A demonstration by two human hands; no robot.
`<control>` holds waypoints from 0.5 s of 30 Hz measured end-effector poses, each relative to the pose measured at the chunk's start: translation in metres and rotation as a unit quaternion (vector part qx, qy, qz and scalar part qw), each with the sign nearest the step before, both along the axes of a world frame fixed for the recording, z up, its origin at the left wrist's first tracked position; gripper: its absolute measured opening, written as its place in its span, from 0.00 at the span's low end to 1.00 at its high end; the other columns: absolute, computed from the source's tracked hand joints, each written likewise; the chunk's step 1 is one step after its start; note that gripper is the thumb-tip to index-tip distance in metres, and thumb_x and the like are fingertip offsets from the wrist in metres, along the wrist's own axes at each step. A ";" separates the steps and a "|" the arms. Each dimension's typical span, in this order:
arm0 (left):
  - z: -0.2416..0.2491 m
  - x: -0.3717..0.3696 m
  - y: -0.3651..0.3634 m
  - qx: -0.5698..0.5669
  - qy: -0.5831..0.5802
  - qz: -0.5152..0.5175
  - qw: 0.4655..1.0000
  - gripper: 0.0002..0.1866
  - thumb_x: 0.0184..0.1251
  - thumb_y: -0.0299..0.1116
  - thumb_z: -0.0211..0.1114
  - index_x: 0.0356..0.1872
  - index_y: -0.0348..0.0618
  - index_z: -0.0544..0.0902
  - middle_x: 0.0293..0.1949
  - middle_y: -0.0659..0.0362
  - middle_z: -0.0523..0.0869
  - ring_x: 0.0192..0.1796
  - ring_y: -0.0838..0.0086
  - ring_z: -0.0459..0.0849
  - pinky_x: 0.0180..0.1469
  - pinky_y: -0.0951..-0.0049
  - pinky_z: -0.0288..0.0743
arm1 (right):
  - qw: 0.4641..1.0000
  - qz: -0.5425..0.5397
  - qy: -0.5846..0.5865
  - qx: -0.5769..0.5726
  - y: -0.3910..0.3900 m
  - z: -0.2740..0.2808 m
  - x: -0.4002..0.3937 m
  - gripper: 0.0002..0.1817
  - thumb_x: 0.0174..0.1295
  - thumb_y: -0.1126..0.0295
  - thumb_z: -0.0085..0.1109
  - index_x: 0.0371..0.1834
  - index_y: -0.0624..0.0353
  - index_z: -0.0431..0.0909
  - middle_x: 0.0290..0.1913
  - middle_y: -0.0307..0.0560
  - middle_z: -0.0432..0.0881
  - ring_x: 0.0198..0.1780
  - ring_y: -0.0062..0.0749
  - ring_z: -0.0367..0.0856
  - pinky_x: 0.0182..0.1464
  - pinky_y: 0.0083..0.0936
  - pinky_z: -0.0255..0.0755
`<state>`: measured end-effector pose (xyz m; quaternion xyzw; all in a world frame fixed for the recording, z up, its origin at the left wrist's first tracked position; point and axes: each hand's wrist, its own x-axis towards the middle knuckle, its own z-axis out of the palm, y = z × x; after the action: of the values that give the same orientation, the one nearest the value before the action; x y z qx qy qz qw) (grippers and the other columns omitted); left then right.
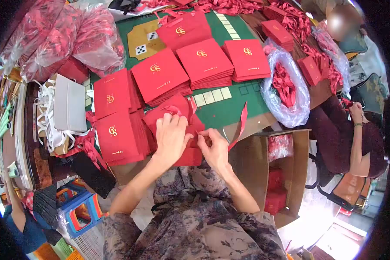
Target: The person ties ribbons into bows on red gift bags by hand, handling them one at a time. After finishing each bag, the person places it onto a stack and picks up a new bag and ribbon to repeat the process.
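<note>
A red paper bag (188,155) with ribbon lies in front of me at the table's near edge. My left hand (171,135) rests over it, fingers bent and pressed onto the red paper, thumb toward the right. Close beside it, my right hand (214,148) is closed in a pinch on a red ribbon (242,123), whose loose end sticks up to the right. The pinching fingertips touch the bag's right side and partly hide the ribbon there. Stacks of red bags with gold lettering (159,71) stand just beyond and left of my hands (112,132).
A clear plastic bag of red ribbons (305,102) lies right. Bulging plastic bags (97,39) sit back left, near a grey-white box (69,104) with white ribbons. An open carton (301,173) stands below right. Another person's hand (356,112) is at far right.
</note>
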<state>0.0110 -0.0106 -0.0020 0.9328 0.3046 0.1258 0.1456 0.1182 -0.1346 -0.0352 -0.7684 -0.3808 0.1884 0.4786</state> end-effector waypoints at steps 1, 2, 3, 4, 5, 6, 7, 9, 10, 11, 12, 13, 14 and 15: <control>-0.001 -0.002 0.003 -0.041 0.005 -0.003 0.999 0.22 0.44 0.36 0.80 0.41 0.46 0.81 0.38 0.58 0.83 0.47 0.59 0.78 0.55 0.56 0.67 | 1.000 -0.001 0.003 -0.002 0.000 0.001 -0.001 0.05 0.61 0.77 0.64 0.40 0.64 0.81 0.35 0.53 0.83 0.32 0.40 0.84 0.36 0.33 0.78; -0.003 -0.003 0.006 -0.070 -0.019 0.002 0.997 0.19 0.47 0.35 0.79 0.38 0.44 0.81 0.34 0.58 0.85 0.42 0.58 0.83 0.51 0.56 0.72 | 1.000 0.002 0.003 0.005 0.001 0.003 -0.003 0.05 0.61 0.76 0.65 0.38 0.64 0.81 0.33 0.50 0.82 0.29 0.33 0.81 0.33 0.29 0.75; -0.006 -0.006 0.009 -0.072 -0.015 0.002 0.997 0.19 0.47 0.35 0.79 0.38 0.44 0.81 0.34 0.58 0.85 0.42 0.58 0.83 0.51 0.56 0.72 | 1.000 0.004 0.003 0.013 0.002 0.004 -0.004 0.05 0.61 0.76 0.65 0.37 0.65 0.82 0.31 0.47 0.81 0.26 0.25 0.78 0.31 0.25 0.73; -0.009 -0.009 0.013 -0.158 -0.022 0.005 0.987 0.18 0.49 0.34 0.78 0.39 0.42 0.81 0.36 0.56 0.86 0.42 0.58 0.84 0.49 0.56 0.75 | 1.000 0.003 0.006 0.012 0.003 0.003 -0.005 0.05 0.61 0.76 0.65 0.37 0.65 0.82 0.31 0.47 0.81 0.26 0.25 0.78 0.31 0.25 0.73; -0.012 -0.011 0.017 -0.243 -0.029 0.008 0.969 0.17 0.52 0.33 0.77 0.39 0.40 0.81 0.38 0.55 0.87 0.42 0.57 0.86 0.47 0.56 0.78 | 1.000 -0.001 0.006 0.016 0.004 0.001 -0.004 0.04 0.60 0.76 0.65 0.36 0.65 0.82 0.30 0.46 0.81 0.26 0.25 0.78 0.31 0.24 0.73; -0.010 -0.014 0.021 -0.279 -0.038 -0.001 0.960 0.13 0.58 0.27 0.73 0.43 0.37 0.82 0.41 0.53 0.89 0.45 0.60 0.89 0.49 0.62 0.82 | 1.000 -0.006 0.007 0.018 0.004 0.000 -0.004 0.04 0.59 0.76 0.66 0.35 0.64 0.82 0.29 0.46 0.81 0.25 0.24 0.77 0.30 0.23 0.72; -0.012 -0.015 0.023 -0.280 -0.035 -0.001 0.959 0.13 0.58 0.27 0.73 0.43 0.37 0.82 0.41 0.53 0.89 0.45 0.60 0.89 0.49 0.62 0.82 | 1.000 -0.007 0.010 0.017 0.005 0.000 -0.004 0.04 0.59 0.76 0.66 0.35 0.64 0.82 0.29 0.46 0.81 0.25 0.24 0.77 0.30 0.23 0.72; -0.016 -0.015 0.026 -0.383 -0.084 0.007 0.920 0.13 0.61 0.22 0.69 0.47 0.35 0.83 0.43 0.53 0.90 0.48 0.67 0.89 0.54 0.66 0.81 | 1.000 -0.006 0.017 0.010 0.005 0.002 -0.004 0.04 0.59 0.76 0.66 0.33 0.64 0.82 0.28 0.45 0.81 0.25 0.23 0.77 0.29 0.23 0.72; -0.016 -0.015 0.027 -0.410 -0.079 0.005 0.909 0.14 0.64 0.19 0.65 0.50 0.35 0.84 0.45 0.53 0.90 0.51 0.71 0.88 0.57 0.69 0.81 | 1.000 -0.007 0.019 0.008 0.006 0.004 -0.005 0.04 0.59 0.76 0.66 0.33 0.64 0.82 0.28 0.45 0.81 0.25 0.23 0.77 0.29 0.23 0.72; -0.015 -0.015 0.027 -0.412 -0.077 0.005 0.908 0.14 0.64 0.19 0.65 0.50 0.35 0.84 0.45 0.53 0.90 0.51 0.71 0.88 0.57 0.69 0.81 | 1.000 0.003 0.011 0.001 0.006 0.006 -0.005 0.04 0.58 0.76 0.66 0.34 0.63 0.81 0.29 0.48 0.81 0.27 0.30 0.81 0.31 0.28 0.75; -0.015 -0.014 0.027 -0.412 -0.074 0.009 0.908 0.14 0.64 0.19 0.65 0.51 0.35 0.84 0.46 0.53 0.90 0.51 0.70 0.88 0.57 0.69 0.80 | 1.000 0.012 0.002 -0.005 0.007 0.007 -0.006 0.05 0.58 0.76 0.66 0.34 0.63 0.80 0.30 0.50 0.82 0.29 0.37 0.84 0.33 0.32 0.77; -0.015 -0.014 0.027 -0.412 -0.070 0.013 0.909 0.14 0.65 0.19 0.64 0.51 0.35 0.84 0.47 0.53 0.90 0.51 0.70 0.88 0.58 0.68 0.80 | 1.000 0.011 0.003 -0.006 0.008 0.007 -0.006 0.05 0.58 0.76 0.66 0.34 0.63 0.80 0.30 0.50 0.82 0.29 0.37 0.84 0.33 0.32 0.77; -0.014 -0.014 0.027 -0.412 -0.068 0.012 0.908 0.14 0.65 0.19 0.64 0.51 0.35 0.84 0.47 0.53 0.90 0.51 0.70 0.88 0.58 0.68 0.80 | 1.000 0.009 0.005 -0.007 0.009 0.007 -0.006 0.05 0.58 0.75 0.66 0.34 0.63 0.80 0.30 0.50 0.81 0.29 0.38 0.84 0.33 0.32 0.78; -0.013 -0.014 0.026 -0.409 -0.074 0.009 0.910 0.14 0.65 0.19 0.64 0.51 0.35 0.84 0.47 0.53 0.90 0.51 0.70 0.88 0.58 0.68 0.80 | 1.000 0.007 0.006 -0.008 0.010 0.007 -0.006 0.05 0.58 0.75 0.66 0.33 0.62 0.80 0.30 0.50 0.81 0.29 0.38 0.84 0.33 0.32 0.78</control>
<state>-0.0031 0.0158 -0.0154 0.7770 0.3265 0.0602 0.5349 0.1124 -0.1245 -0.0281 -0.7682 -0.3815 0.1995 0.4738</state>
